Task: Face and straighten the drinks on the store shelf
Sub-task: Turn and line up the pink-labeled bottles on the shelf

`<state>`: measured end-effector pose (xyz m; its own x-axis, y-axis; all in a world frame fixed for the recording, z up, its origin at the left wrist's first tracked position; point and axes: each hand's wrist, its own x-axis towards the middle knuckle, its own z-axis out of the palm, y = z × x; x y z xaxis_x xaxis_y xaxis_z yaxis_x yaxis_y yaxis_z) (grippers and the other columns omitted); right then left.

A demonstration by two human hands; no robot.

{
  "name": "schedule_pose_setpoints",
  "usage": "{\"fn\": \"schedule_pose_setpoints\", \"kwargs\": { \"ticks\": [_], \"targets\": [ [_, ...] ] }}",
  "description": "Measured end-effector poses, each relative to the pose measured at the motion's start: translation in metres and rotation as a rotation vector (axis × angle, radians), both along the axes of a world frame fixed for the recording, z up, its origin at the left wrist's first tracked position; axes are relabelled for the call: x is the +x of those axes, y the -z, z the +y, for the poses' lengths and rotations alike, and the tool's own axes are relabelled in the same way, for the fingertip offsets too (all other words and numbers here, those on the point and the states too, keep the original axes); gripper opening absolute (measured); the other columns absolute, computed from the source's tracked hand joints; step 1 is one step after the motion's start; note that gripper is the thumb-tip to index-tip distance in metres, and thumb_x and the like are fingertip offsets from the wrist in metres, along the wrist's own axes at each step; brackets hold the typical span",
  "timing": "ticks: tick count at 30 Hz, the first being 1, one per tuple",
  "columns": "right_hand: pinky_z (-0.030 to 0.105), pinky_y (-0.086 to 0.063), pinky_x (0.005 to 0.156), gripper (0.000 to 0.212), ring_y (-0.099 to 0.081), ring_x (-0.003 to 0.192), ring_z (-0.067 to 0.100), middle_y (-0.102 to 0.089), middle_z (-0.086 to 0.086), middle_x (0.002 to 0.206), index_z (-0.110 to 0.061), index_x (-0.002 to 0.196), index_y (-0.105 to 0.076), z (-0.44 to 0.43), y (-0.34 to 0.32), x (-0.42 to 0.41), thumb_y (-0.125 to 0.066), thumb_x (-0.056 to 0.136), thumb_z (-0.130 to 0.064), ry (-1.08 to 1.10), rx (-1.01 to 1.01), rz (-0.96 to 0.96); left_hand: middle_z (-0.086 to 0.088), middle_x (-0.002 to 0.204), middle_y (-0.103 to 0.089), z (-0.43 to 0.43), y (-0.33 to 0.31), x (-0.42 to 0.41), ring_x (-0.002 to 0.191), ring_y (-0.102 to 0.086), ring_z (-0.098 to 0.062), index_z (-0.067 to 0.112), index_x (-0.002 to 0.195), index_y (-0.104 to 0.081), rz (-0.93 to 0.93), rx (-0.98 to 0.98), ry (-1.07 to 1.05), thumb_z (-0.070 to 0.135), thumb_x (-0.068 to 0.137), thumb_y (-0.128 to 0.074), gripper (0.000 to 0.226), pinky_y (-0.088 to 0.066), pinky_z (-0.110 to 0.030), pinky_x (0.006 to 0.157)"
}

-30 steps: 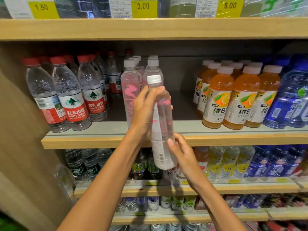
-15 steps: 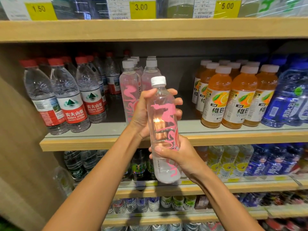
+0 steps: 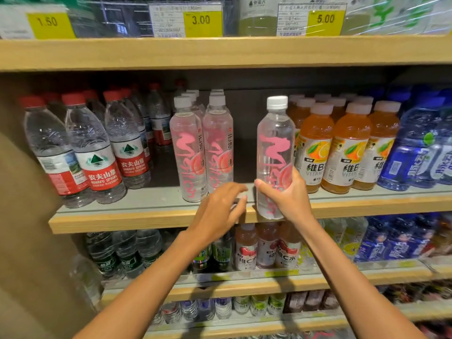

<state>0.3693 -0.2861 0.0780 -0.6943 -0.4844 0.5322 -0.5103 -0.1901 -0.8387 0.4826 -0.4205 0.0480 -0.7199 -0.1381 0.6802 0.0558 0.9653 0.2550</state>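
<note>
Since half a second ago, the left hand has let go of the bottle, and the right hand has carried it rightward to the shelf. The left hand, fingers loosely spread and blurred, holds nothing at the shelf's wooden front edge. The right hand grips the bottle's lower half. The bottle is upright with its pink lettering facing out, and its base overlaps that edge; whether it rests there is unclear. Behind it, a bare gap lies between two matching pink bottles and the orange drinks. The blue bottles are cut off at the right.
</note>
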Motion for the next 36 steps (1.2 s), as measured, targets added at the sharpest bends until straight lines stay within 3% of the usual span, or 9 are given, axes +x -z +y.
{"fn": "schedule_pose_setpoints", "kwargs": {
  "ticks": [4, 9, 15, 19, 24, 28, 32, 34, 36],
  "targets": [
    [0.002, -0.044, 0.070, 0.043, -0.061, 0.079, -0.015, -0.063, -0.016, 0.092, -0.031, 0.098, -0.050, -0.009, 0.002, -0.021, -0.082, 0.072, -0.018, 0.056, 0.010, 0.026, -0.013, 0.103, -0.064, -0.011, 0.019, -0.009, 0.088, -0.062, -0.026, 0.002, 0.107, -0.064, -0.055, -0.508, 0.059, 0.024, 0.094, -0.044, 0.033, -0.052, -0.036, 0.072],
    [0.003, -0.045, 0.071, 0.044, -0.061, 0.084, -0.014, -0.063, -0.016, 0.097, -0.031, 0.104, -0.052, -0.022, 0.012, -0.036, -0.082, 0.072, -0.026, 0.079, 0.024, -0.015, -0.015, 0.111, -0.063, -0.028, 0.032, -0.020, 0.097, -0.060, -0.026, 0.001, 0.115, -0.056, 0.008, -0.751, 0.042, 0.027, 0.097, -0.040, 0.036, -0.048, -0.035, 0.085],
    [0.026, -0.047, 0.089, 0.077, -0.056, 0.105, 0.012, -0.053, -0.001, 0.118, -0.015, 0.128, -0.037, -0.018, 0.027, -0.026, -0.083, 0.069, -0.037, 0.260, 0.135, 0.083, -0.016, 0.116, -0.064, -0.029, 0.037, -0.019, 0.105, -0.061, -0.026, 0.000, 0.117, -0.061, 0.032, -0.752, 0.029, 0.029, 0.097, -0.041, 0.041, -0.046, -0.033, 0.092],
    [0.029, -0.046, 0.084, 0.068, -0.055, 0.100, 0.019, -0.050, 0.001, 0.108, -0.007, 0.120, -0.049, -0.012, 0.036, -0.016, -0.085, 0.067, -0.030, 0.486, 0.132, 0.215, -0.014, 0.116, -0.065, -0.027, 0.035, -0.018, 0.104, -0.062, -0.025, 0.001, 0.115, -0.063, 0.033, -0.747, 0.029, 0.029, 0.096, -0.042, 0.040, -0.047, -0.032, 0.092],
    [0.026, -0.038, 0.090, 0.064, -0.053, 0.112, 0.027, -0.058, 0.015, 0.120, 0.000, 0.127, -0.049, -0.030, 0.028, -0.029, -0.078, 0.076, -0.028, 0.516, 0.234, 0.203, -0.014, 0.117, -0.065, -0.027, 0.035, -0.017, 0.106, -0.062, -0.025, 0.001, 0.117, -0.063, 0.019, -0.715, 0.033, 0.030, 0.095, -0.045, 0.040, -0.049, -0.033, 0.093],
    [0.037, -0.043, 0.087, 0.049, -0.054, 0.110, 0.037, -0.057, 0.023, 0.117, 0.003, 0.117, -0.045, -0.052, 0.021, -0.044, -0.072, 0.083, -0.021, 0.535, 0.329, 0.178, -0.014, 0.115, -0.065, -0.026, 0.033, -0.017, 0.105, -0.062, -0.025, 0.000, 0.116, -0.063, 0.014, -0.689, 0.042, 0.028, 0.094, -0.048, 0.039, -0.050, -0.034, 0.090],
    [0.045, -0.052, 0.080, 0.026, -0.060, 0.096, 0.033, -0.061, 0.025, 0.106, 0.009, 0.104, -0.055, -0.067, 0.018, -0.060, -0.066, 0.085, -0.006, 0.542, 0.419, 0.178, -0.013, 0.115, -0.065, -0.026, 0.033, -0.017, 0.104, -0.062, -0.024, 0.001, 0.116, -0.063, 0.008, -0.692, 0.034, 0.029, 0.094, -0.048, 0.039, -0.051, -0.033, 0.089],
    [0.043, -0.054, 0.074, 0.021, -0.058, 0.086, 0.026, -0.064, 0.026, 0.100, 0.012, 0.099, -0.060, -0.072, 0.018, -0.066, -0.064, 0.083, -0.001, 0.547, 0.440, 0.159, -0.013, 0.115, -0.065, -0.026, 0.033, -0.017, 0.104, -0.062, -0.024, 0.001, 0.116, -0.063, 0.003, -0.690, 0.032, 0.029, 0.094, -0.047, 0.039, -0.051, -0.033, 0.089],
    [0.038, -0.051, 0.071, 0.022, -0.063, 0.089, 0.028, -0.065, 0.027, 0.099, 0.012, 0.100, -0.063, -0.076, 0.018, -0.069, -0.065, 0.083, -0.002, 0.567, 0.489, 0.156, -0.013, 0.115, -0.065, -0.026, 0.033, -0.017, 0.104, -0.062, -0.024, 0.001, 0.116, -0.063, -0.002, -0.687, 0.031, 0.029, 0.094, -0.047, 0.039, -0.051, -0.033, 0.089]
  ]
}}
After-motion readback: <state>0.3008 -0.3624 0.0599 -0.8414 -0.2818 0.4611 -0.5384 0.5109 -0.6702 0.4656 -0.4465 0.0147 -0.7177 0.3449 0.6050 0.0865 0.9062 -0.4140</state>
